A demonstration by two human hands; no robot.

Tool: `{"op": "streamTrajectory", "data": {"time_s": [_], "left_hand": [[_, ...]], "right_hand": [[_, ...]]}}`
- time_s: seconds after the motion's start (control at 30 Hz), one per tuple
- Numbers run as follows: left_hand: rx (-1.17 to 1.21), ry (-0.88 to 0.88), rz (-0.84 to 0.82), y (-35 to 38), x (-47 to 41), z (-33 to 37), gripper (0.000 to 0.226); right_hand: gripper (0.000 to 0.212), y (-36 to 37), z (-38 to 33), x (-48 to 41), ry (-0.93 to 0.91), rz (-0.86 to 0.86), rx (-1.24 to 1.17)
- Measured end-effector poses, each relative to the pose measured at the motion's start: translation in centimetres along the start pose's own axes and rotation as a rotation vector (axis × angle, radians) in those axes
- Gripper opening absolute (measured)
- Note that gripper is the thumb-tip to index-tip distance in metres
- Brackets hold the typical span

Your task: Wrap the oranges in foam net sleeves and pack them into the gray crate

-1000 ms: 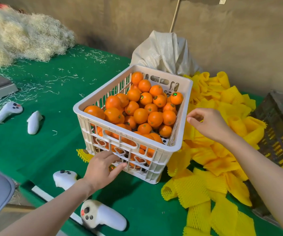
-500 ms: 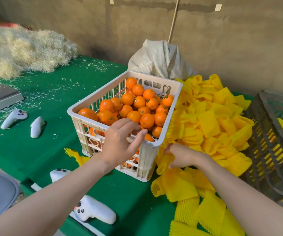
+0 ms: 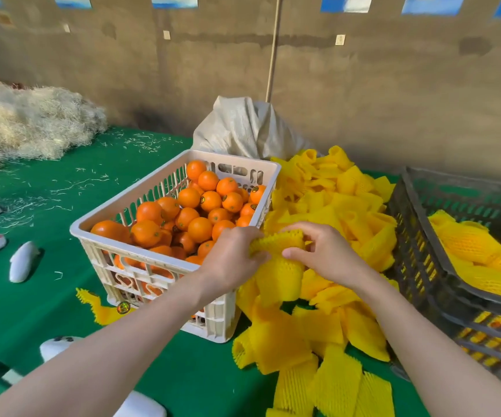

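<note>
A white slatted crate point(image 3: 140, 260) full of loose oranges point(image 3: 200, 228) stands mid-table. To its right lies a heap of yellow foam net sleeves point(image 3: 342, 206). Both hands hold one yellow sleeve point(image 3: 279, 266) just off the white crate's right front corner: my left hand point(image 3: 232, 260) grips its left edge, my right hand point(image 3: 324, 251) pinches its top right edge. Whether an orange is inside it I cannot tell. The gray crate point(image 3: 417, 236) sits at the far right with several wrapped oranges point(image 3: 472, 245) in it.
Green cloth covers the table point(image 3: 47, 296). White controllers point(image 3: 23, 261) lie at the left and near the front edge. A straw pile point(image 3: 32, 121) fills the back left, a grey sack point(image 3: 243, 127) stands behind the white crate, and a stray sleeve point(image 3: 101, 308) lies before it.
My right hand lifted a yellow sleeve off the heap. My left hand left the white crate's front rim and took hold of the sleeve's other edge. The view rose.
</note>
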State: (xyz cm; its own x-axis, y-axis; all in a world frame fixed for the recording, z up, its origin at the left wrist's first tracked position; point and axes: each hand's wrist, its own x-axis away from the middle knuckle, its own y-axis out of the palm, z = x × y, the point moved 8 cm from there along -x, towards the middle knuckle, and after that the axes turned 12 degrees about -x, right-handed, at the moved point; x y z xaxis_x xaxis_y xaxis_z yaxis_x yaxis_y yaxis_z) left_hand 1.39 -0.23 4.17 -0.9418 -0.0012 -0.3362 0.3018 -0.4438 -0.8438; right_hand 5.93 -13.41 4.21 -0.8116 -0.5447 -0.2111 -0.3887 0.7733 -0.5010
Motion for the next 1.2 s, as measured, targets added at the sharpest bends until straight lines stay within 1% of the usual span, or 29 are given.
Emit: {"op": "streamTrajectory", "data": {"time_s": [0.07,0.1,0.13,0.17,0.2,0.27,0.3,0.37,0.4,0.43,0.47,0.5,0.53,0.57,0.63,0.67,0.73,0.77,0.8,0.87,0.9,0.93,0.97,1.03,1.07,1.1,1.13,1.2], "left_hand": [[-0.07,0.001,0.062,-0.2,0.0,0.1,0.026],[-0.073,0.009,0.082,-0.4,-0.1,0.2,0.027],[-0.061,0.023,0.099,-0.7,-0.2,0.4,0.025],[-0.033,0.035,0.118,-1.3,-0.4,0.6,0.022],[0.016,0.033,0.134,-2.1,-0.6,0.5,0.017],[0.213,-0.03,0.134,-4.0,-1.4,-1.1,0.005],[0.374,-0.079,0.126,-5.0,-1.8,-2.4,0.011],[0.68,-0.222,0.129,-6.5,-2.7,-6.0,0.021],[0.716,-0.302,0.149,-7.2,-3.1,-8.3,0.024],[0.667,-0.371,0.168,-7.8,-3.3,-10.4,0.024],[0.557,-0.424,0.172,-8.2,-3.6,-12.6,0.021],[0.394,-0.445,0.15,-8.6,-4.0,-14.5,0.015],[0.187,-0.43,0.103,-8.9,-4.3,-16.0,0.012],[-0.055,-0.397,0.014,-9.0,-4.6,-17.2,0.013],[-0.494,-0.326,-0.26,-8.1,-4.5,-19.1,0.02],[-0.649,-0.318,-0.406,-7.4,-4.1,-20.2,0.027],[-0.841,-0.327,-0.674,-6.3,-2.9,-21.6,0.039],[-0.88,-0.32,-0.777,-6.0,-2.3,-21.7,0.04],[-0.87,-0.306,-0.843,-5.7,-2.0,-21.7,0.04],[-0.739,-0.319,-0.919,-4.9,-2.0,-21.4,0.038],[-0.739,-0.265,-0.941,-4.6,-2.4,-21.1,0.037],[-0.79,-0.232,-0.968,-4.5,-2.4,-21.1,0.036],[-0.846,-0.228,-0.986,-4.7,-2.0,-21.1,0.036],[-0.956,-0.211,-0.946,-5.2,-2.2,-21.9,0.029],[-0.928,-0.239,-0.875,-5.7,-2.6,-22.4,0.023],[-0.87,-0.243,-0.802,-6.2,-3.2,-22.5,0.024],[-0.773,-0.233,-0.747,-6.5,-3.7,-22.3,0.03],[-0.51,-0.196,-0.66,-6.7,-5.0,-21.2,0.048]], "right_hand": [[0.063,-0.1,-1.0,0.3,-0.112,0.115,0.201],[0.072,0.4,-1.9,0.3,-0.203,0.114,0.26],[0.074,1.2,-2.8,0.2,-0.288,0.083,0.309],[0.071,1.9,-3.4,-0.2,-0.338,0.048,0.351],[0.062,2.4,-3.8,-0.7,-0.348,0.035,0.37],[0.042,2.6,-4.7,-2.4,-0.326,0.082,0.327],[0.035,2.7,-5.2,-3.3,-0.321,0.106,0.279],[0.031,3.4,-5.9,-5.1,-0.316,0.111,0.203],[0.033,4.1,-6.1,-6.0,-0.31,0.101,0.184],[0.035,5.0,-6.1,-7.0,-0.295,0.084,0.171],[0.036,6.0,-6.1,-7.9,-0.275,0.059,0.16],[0.037,7.2,-6.0,-8.8,-0.249,0.025,0.158],[0.037,8.4,-5.8,-9.5,-0.226,-0.017,0.166],[0.034,9.6,-5.7,-10.2,-0.21,-0.06,0.181],[0.027,11.5,-5.6,-11.3,-0.211,-0.112,0.206],[0.026,12.2,-5.6,-11.7,-0.217,-0.121,0.218],[0.027,13.1,-5.5,-12.3,-0.22,-0.132,0.242],[0.026,13.5,-5.4,-12.5,-0.218,-0.137,0.25],[0.025,13.7,-5.3,-12.7,-0.215,-0.141,0.257],[0.025,14.0,-4.9,-13.0,-0.211,-0.15,0.262],[0.025,14.1,-4.8,-13.1,-0.211,-0.152,0.256],[0.027,14.1,-4.7,-13.1,-0.213,-0.152,0.247],[0.03,14.1,-4.6,-13.1,-0.211,-0.151,0.233],[0.033,13.9,-4.4,-12.9,-0.209,-0.15,0.198],[0.035,13.7,-4.5,-12.8,-0.206,-0.146,0.179],[0.036,13.4,-4.6,-12.6,-0.2,-0.138,0.165],[0.036,13.1,-4.8,-12.5,-0.197,-0.128,0.157],[0.033,12.2,-5.3,-12.4,-0.193,-0.108,0.125]]}}
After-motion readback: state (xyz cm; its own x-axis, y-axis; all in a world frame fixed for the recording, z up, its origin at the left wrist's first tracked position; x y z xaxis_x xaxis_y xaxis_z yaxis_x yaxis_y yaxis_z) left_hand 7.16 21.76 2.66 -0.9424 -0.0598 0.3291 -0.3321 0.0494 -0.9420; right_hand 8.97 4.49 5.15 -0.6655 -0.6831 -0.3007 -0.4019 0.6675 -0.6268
